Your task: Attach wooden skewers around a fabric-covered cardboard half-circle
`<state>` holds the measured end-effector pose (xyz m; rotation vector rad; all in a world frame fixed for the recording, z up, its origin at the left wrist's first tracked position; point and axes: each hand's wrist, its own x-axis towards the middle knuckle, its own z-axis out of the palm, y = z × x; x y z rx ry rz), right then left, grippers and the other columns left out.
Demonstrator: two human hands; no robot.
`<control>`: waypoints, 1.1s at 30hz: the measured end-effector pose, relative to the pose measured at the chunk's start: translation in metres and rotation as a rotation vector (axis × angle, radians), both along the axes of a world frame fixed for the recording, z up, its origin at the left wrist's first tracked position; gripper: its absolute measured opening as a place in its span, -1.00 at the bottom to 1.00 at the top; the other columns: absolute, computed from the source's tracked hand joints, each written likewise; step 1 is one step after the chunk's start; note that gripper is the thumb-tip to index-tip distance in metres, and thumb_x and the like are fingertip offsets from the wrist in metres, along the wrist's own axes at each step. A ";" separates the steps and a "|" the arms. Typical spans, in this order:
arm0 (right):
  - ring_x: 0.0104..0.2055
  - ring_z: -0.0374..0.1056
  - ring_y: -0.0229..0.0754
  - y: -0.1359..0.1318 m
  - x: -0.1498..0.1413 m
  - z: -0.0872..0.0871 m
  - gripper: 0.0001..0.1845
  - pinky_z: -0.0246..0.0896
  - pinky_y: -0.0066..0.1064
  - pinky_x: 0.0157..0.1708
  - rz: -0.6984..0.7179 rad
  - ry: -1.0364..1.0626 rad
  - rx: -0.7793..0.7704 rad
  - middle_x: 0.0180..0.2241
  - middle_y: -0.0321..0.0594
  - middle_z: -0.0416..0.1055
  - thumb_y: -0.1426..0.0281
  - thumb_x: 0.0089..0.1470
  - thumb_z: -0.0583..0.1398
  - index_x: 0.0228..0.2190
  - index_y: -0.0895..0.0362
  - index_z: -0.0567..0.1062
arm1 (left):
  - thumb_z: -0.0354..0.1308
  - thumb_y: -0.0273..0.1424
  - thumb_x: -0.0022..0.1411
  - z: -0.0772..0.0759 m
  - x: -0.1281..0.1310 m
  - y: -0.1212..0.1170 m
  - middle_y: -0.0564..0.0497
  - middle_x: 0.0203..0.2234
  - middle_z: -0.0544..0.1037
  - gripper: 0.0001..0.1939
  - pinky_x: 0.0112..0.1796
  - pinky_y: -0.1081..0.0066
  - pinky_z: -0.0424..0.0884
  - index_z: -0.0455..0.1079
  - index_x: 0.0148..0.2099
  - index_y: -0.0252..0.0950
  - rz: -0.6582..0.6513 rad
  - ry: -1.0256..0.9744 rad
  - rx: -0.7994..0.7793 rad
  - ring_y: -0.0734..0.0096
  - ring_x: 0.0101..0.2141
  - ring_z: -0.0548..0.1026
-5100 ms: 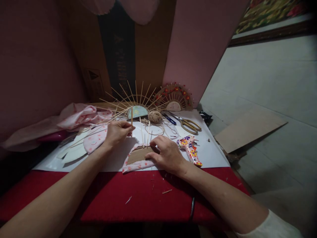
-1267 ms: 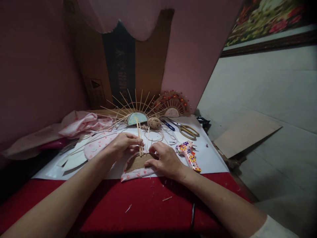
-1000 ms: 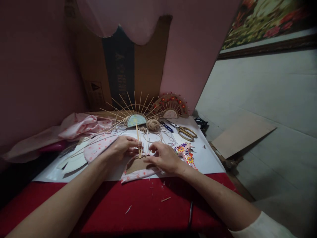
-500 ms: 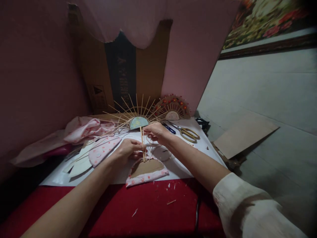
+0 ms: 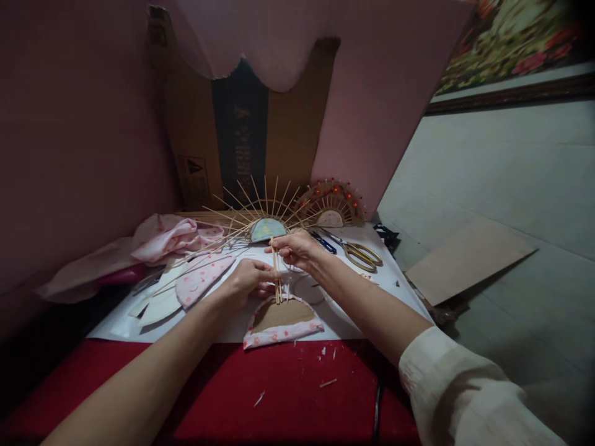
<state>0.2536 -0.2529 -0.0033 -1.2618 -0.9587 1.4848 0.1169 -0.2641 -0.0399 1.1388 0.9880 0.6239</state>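
Observation:
A cardboard half-circle (image 5: 283, 314), edged with pink dotted fabric, lies on white paper near the front. Thin sticks rise from its curved top edge. My left hand (image 5: 248, 279) is closed, thumb and fingers pinching a flat bamboo stick (image 5: 274, 257) whose lower end meets that edge. Above it, my right hand (image 5: 297, 246) is closed around the upper ends of the sticks; exactly which ones its fingers grip is partly hidden. A pale stick (image 5: 289, 285) stands just right of the bamboo stick, below my right hand.
Behind are a half-circle with radiating sticks (image 5: 268, 229) and a red-flowered fan shape (image 5: 331, 201). Scissors (image 5: 360, 254) and a blue cutter (image 5: 325, 243) lie right. Pink fabric (image 5: 171, 235) and a dotted half-circle (image 5: 202, 282) lie left. Scraps dot the red cloth (image 5: 297, 402).
My left hand has brought the bamboo stick rightward to the half-circle's edge. My right hand has let go of the half-circle and risen to the sticks' tops, its forearm now covering the flower-patterned glue gun.

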 end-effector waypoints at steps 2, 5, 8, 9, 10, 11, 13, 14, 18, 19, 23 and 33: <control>-0.75 -0.13 -0.53 0.001 0.000 -0.001 -0.79 -0.33 -0.64 -0.82 0.003 0.002 0.001 -0.56 -0.13 0.43 0.60 -0.03 0.10 -0.65 0.26 0.32 | 0.37 -0.43 -0.21 0.000 0.000 0.000 -0.07 -0.60 0.56 -0.81 -0.56 0.47 0.31 0.42 -0.53 -0.39 0.002 -0.004 0.004 0.49 -0.65 0.43; -0.74 -0.13 -0.51 0.002 0.000 -0.002 -0.80 -0.35 -0.62 -0.80 0.008 -0.004 0.003 -0.59 -0.18 0.40 0.57 -0.03 0.12 -0.64 0.26 0.33 | 0.37 -0.43 -0.22 0.000 0.001 -0.001 -0.07 -0.61 0.56 -0.80 -0.57 0.48 0.30 0.43 -0.54 -0.40 0.006 -0.007 0.012 0.50 -0.66 0.42; -0.73 -0.13 -0.49 0.003 0.001 -0.003 -0.86 -0.39 -0.58 -0.77 0.007 -0.025 0.017 -0.69 -0.30 0.28 0.54 -0.09 0.17 -0.63 0.27 0.39 | 0.38 -0.43 -0.24 0.000 0.001 -0.001 -0.05 -0.66 0.53 -0.80 -0.58 0.49 0.27 0.42 -0.56 -0.41 0.003 -0.004 0.022 0.50 -0.67 0.41; -0.72 -0.13 -0.48 0.002 0.000 -0.003 -0.88 -0.40 -0.57 -0.75 -0.001 -0.034 0.027 -0.71 -0.33 0.23 0.53 -0.12 0.19 -0.63 0.27 0.40 | 0.38 -0.43 -0.24 0.001 0.000 -0.001 -0.05 -0.67 0.52 -0.80 -0.58 0.48 0.28 0.42 -0.56 -0.40 0.001 -0.003 0.025 0.49 -0.67 0.42; -0.71 -0.11 -0.47 0.002 0.000 -0.003 -0.89 -0.39 -0.56 -0.73 -0.014 -0.045 0.040 -0.73 -0.36 0.19 0.52 -0.15 0.21 -0.64 0.26 0.40 | 0.37 -0.43 -0.24 0.001 0.000 -0.001 -0.04 -0.68 0.52 -0.80 -0.57 0.48 0.28 0.42 -0.57 -0.40 -0.002 -0.002 0.030 0.49 -0.66 0.42; -0.69 -0.09 -0.46 0.001 -0.001 -0.002 -0.89 -0.38 -0.55 -0.72 -0.033 -0.056 0.055 -0.73 -0.38 0.17 0.52 -0.19 0.23 -0.65 0.26 0.40 | 0.37 -0.43 -0.24 0.002 -0.001 -0.001 -0.02 -0.68 0.52 -0.81 -0.56 0.48 0.29 0.41 -0.57 -0.39 -0.003 -0.001 0.036 0.49 -0.65 0.42; -0.65 -0.04 -0.43 -0.001 -0.002 -0.002 -0.87 -0.31 -0.53 -0.68 -0.081 -0.081 0.085 -0.72 -0.39 0.17 0.51 -0.27 0.26 -0.68 0.23 0.38 | 0.37 -0.42 -0.24 0.003 -0.003 -0.001 -0.01 -0.68 0.51 -0.80 -0.54 0.47 0.31 0.41 -0.59 -0.38 -0.008 0.001 0.053 0.49 -0.64 0.42; -0.62 -0.02 -0.41 -0.001 -0.003 -0.002 -0.86 -0.26 -0.52 -0.66 -0.103 -0.094 0.097 -0.71 -0.39 0.18 0.51 -0.31 0.27 -0.68 0.22 0.37 | 0.37 -0.42 -0.24 0.004 -0.004 -0.001 0.00 -0.69 0.50 -0.80 -0.53 0.47 0.32 0.41 -0.59 -0.38 -0.010 0.005 0.062 0.49 -0.63 0.42; -0.52 0.07 -0.34 0.001 -0.004 -0.005 -0.85 -0.11 -0.47 -0.55 -0.151 -0.118 0.121 -0.61 -0.35 0.29 0.46 -0.39 0.30 -0.66 0.19 0.40 | 0.39 -0.42 -0.28 0.006 -0.006 -0.001 0.01 -0.72 0.49 -0.80 -0.52 0.44 0.32 0.43 -0.60 -0.37 -0.017 0.037 0.087 0.44 -0.63 0.43; -0.49 0.10 -0.32 0.003 -0.004 -0.006 -0.85 -0.09 -0.45 -0.52 -0.153 -0.114 0.127 -0.58 -0.34 0.32 0.45 -0.39 0.30 -0.64 0.18 0.41 | 0.38 -0.42 -0.27 0.007 -0.007 -0.001 0.00 -0.72 0.49 -0.81 -0.52 0.44 0.31 0.43 -0.61 -0.37 -0.016 0.046 0.093 0.43 -0.63 0.43; -0.37 0.18 -0.26 0.009 -0.005 -0.010 -0.81 -0.08 -0.45 -0.49 -0.139 -0.083 0.160 -0.44 -0.28 0.40 0.40 -0.42 0.30 -0.60 0.17 0.44 | 0.36 -0.43 -0.24 0.011 -0.007 0.000 -0.01 -0.71 0.50 -0.83 -0.52 0.43 0.31 0.43 -0.62 -0.38 0.010 0.073 0.128 0.41 -0.63 0.44; -0.35 0.19 -0.29 0.006 -0.005 -0.008 -0.84 -0.09 -0.44 -0.41 -0.094 -0.051 0.274 -0.46 -0.35 0.40 0.36 -0.37 0.26 -0.58 0.14 0.47 | 0.41 -0.43 -0.30 0.018 -0.010 0.002 -0.06 -0.69 0.51 -0.78 -0.52 0.39 0.32 0.45 -0.58 -0.43 0.078 -0.019 0.186 0.38 -0.63 0.45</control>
